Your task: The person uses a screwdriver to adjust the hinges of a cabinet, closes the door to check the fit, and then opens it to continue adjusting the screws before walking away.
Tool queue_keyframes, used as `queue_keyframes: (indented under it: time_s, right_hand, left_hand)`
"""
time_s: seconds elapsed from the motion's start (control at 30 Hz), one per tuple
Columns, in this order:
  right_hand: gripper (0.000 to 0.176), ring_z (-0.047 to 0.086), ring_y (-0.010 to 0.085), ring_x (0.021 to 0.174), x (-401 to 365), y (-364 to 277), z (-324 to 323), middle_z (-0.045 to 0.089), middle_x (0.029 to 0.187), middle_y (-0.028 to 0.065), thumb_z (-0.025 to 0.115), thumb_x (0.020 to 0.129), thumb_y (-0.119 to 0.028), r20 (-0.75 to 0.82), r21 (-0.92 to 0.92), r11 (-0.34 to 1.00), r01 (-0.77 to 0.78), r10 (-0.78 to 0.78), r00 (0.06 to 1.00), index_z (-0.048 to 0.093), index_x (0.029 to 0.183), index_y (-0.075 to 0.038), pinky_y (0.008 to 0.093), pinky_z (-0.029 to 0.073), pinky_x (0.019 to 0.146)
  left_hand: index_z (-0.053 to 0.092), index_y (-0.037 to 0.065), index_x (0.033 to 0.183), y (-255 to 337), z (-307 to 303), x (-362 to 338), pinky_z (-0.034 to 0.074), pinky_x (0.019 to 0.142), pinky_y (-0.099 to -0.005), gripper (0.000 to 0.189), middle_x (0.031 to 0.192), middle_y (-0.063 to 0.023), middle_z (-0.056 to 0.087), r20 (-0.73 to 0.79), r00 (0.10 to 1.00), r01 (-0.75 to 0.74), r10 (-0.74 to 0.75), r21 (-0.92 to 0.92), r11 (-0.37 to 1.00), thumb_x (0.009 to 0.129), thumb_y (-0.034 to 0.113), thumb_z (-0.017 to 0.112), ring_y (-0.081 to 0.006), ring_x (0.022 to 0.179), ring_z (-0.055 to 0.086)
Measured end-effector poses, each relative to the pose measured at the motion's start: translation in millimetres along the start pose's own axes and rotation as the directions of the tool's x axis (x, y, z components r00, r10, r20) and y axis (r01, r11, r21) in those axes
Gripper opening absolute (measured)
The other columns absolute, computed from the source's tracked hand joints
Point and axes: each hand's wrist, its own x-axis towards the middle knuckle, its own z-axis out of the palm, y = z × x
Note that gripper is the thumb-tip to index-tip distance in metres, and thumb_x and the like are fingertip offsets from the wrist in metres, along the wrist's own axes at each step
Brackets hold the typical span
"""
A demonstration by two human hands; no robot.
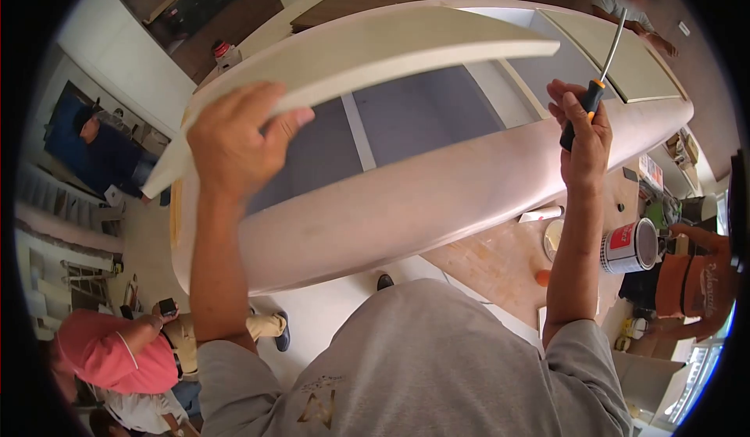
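Note:
My left hand (241, 139) grips the near edge of a long cream panel (375, 46), thumb under the rim and fingers over the top. The panel is raised and tilted above a long pale cabinet with rounded ends (391, 195). Under it, grey-lined compartments (426, 117) with light dividers show. My right hand (584, 128) holds a screwdriver (594, 93) by its black and orange handle, the metal shaft pointing up and away. Another cream panel (617, 58) lies on the cabinet's far right end.
A paint can (630, 246) and an orange ball-like object (543, 278) are on a wooden board (488, 253) at right. People are around: one in red (125, 351), one at left (105, 148), one at far right (691, 281), one behind the cabinet (617, 3).

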Motion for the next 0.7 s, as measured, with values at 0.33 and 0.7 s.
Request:
queue_keyframes:
  time_s: [0.33,0.7]
  right_hand:
    - [0.021,0.061,0.0204,0.110,-16.0,14.0,-9.5,0.066,0.118,0.0177,0.067,0.093,-0.018,0.067,-0.081,0.997,-0.010,0.016,0.998,0.062,0.106,-0.002,0.0330,0.047,0.093]
    - [0.021,0.057,0.0080,0.088,-22.2,20.2,-16.9,0.068,0.112,0.0094,0.069,0.092,-0.019,0.001,-0.293,0.955,-0.040,0.042,0.999,0.063,0.103,-0.003,0.0236,0.046,0.081]
  left_hand:
    - [0.071,0.003,0.096,21.9,18.0,-37.6,0.051,0.073,-0.0364,0.037,0.097,-0.0102,0.071,-0.039,0.997,-0.072,0.072,-0.003,0.997,0.069,0.026,0.083,-0.0281,0.083,0.066]
    - [0.072,0.001,0.089,29.1,34.7,-65.1,0.052,0.076,-0.0368,0.036,0.097,-0.0114,0.070,0.050,0.999,-0.010,0.017,-0.141,0.990,0.062,0.020,0.085,-0.0283,0.087,0.066]
